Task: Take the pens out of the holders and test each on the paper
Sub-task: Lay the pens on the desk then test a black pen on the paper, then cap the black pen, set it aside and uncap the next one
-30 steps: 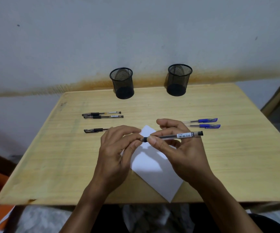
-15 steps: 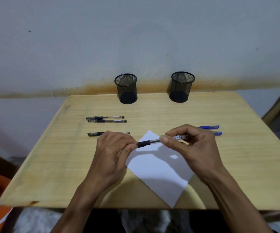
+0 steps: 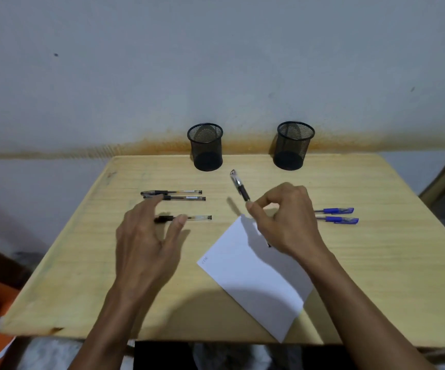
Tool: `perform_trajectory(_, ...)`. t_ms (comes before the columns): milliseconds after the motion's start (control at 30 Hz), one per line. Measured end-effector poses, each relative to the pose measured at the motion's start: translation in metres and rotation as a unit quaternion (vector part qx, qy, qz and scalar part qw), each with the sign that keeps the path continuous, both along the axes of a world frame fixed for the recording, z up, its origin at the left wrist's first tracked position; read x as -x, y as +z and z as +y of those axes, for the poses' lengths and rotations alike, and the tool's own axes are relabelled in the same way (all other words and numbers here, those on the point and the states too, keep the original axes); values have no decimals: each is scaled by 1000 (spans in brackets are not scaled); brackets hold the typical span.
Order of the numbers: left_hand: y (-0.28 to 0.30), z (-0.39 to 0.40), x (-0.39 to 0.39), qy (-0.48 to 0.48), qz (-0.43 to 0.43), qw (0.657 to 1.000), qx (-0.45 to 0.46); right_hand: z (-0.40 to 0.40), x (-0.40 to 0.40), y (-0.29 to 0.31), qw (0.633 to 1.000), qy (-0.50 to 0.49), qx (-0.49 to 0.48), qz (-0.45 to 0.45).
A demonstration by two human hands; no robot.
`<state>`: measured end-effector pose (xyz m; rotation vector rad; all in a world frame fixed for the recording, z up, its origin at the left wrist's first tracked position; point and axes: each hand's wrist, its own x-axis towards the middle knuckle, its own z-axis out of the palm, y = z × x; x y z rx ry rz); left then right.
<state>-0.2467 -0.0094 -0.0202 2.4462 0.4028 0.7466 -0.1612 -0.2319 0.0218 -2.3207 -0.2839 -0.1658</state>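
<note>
Two holders stand behind the paper, three pens left, two pens right.

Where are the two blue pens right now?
The blue pens lie side by side on the table, just right of the right hand.

The table is pale wood with a fine straight grain and a dull, matt face, chipped at its near left corner. Both holders, the left and the right, are black wire mesh, and the paper is plain matt white. The pens look like clear glossy plastic: three with black grips near the left edge, two blue-capped towards the right edge.
</note>
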Motion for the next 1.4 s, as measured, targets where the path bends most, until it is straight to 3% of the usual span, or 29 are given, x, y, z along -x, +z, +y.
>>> perform_trajectory(100,-15,24,6,90,103,990,-26,24,-30,-6,997,-60,-23,32)
perform_trajectory(267,-35,55,0,101,218,967,-88,67,-71,-21,993,-101,15,58)
perform_trajectory(500,-42,56,-2,101,241,959,-107,91,-90,-38,980,-125,143,54)
perform_trajectory(700,-46,58,-2,105,241,959,-109,85,-78,-48,985,-123,123,2)
perform_trajectory(867,-45,57,-2,104,246,958,-105,85,-61,-50,989,-70,102,-77)
perform_trajectory(1067,-42,56,-1,107,252,956,-103,109,-35,-51,970,159,149,-111)
perform_trajectory(1200,-42,55,-1,109,246,958,-103,119,-29,-54,957,190,192,-105)
perform_trajectory(1400,-42,55,0,110,230,962,-98,118,-25,-53,966,182,157,-92)
